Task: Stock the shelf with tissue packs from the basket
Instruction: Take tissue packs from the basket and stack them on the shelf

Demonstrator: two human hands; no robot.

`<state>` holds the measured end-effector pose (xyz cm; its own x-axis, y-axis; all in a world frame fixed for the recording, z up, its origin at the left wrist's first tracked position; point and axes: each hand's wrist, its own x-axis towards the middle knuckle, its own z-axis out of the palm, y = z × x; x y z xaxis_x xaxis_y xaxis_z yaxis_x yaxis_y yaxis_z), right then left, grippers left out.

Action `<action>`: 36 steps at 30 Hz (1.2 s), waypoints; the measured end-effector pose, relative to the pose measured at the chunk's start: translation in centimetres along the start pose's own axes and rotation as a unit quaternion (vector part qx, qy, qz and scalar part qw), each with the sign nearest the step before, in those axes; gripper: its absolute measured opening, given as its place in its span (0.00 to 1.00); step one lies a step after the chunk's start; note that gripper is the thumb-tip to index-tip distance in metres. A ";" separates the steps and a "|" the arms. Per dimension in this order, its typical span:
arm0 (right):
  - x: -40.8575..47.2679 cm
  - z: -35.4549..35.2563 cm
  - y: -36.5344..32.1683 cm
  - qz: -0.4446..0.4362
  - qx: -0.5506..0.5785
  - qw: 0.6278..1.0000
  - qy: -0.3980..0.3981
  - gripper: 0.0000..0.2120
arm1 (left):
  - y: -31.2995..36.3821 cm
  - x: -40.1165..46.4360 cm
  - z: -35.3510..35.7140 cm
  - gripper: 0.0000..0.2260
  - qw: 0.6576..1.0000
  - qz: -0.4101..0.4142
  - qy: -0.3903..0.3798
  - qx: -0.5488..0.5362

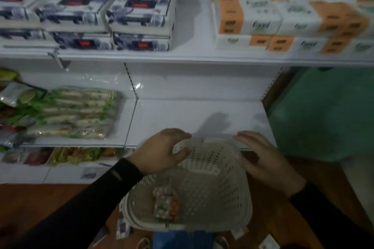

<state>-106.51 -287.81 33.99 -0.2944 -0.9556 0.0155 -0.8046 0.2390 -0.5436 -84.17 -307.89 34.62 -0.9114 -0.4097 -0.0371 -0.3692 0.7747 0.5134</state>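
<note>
While both hands hover loose-fingered, left hand point(159, 150), right hand point(265, 159), flanking basket point(202, 184) rim, bare shelf point(194, 115) beyond.

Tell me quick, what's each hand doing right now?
Left hand: open, fingers loosely curved above the white perforated plastic basket rim, holding nothing.
Right hand: open, resting on the basket's rim.

Perforated matt plastic basket point(202, 178) between the fingers; smooth white shelf point(192, 115) beyond; glossy film-wrapped packs point(77, 113).
</note>
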 end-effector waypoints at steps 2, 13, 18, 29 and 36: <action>-0.1 4.2 1.2 0.026 0.003 0.997 -0.073 0.33 | -2.6 -0.3 4.0 0.27 0.996 -0.052 -0.065 0.012; 6.1 28.0 6.2 0.146 -0.053 0.894 -0.421 0.28 | -15.5 -0.2 22.9 0.24 0.889 -0.265 -0.355 0.113; 10.6 39.7 8.1 0.296 0.056 0.863 -0.406 0.18 | -20.3 -0.1 29.4 0.20 0.859 -0.340 -0.375 0.079; 11.6 39.2 7.7 0.377 0.245 0.846 -0.286 0.14 | -18.7 1.6 25.3 0.17 0.894 -0.293 -0.335 0.044; 8.6 18.3 2.8 0.114 0.161 0.944 -0.263 0.21 | -10.4 1.3 10.1 0.31 0.979 -0.159 -0.130 0.012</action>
<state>-101.82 -298.54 17.21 -0.0755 -0.8596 -0.5054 -0.5279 0.4645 -0.7110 -83.34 -311.64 20.56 -0.7641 -0.4981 -0.4099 -0.6429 0.6398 0.4211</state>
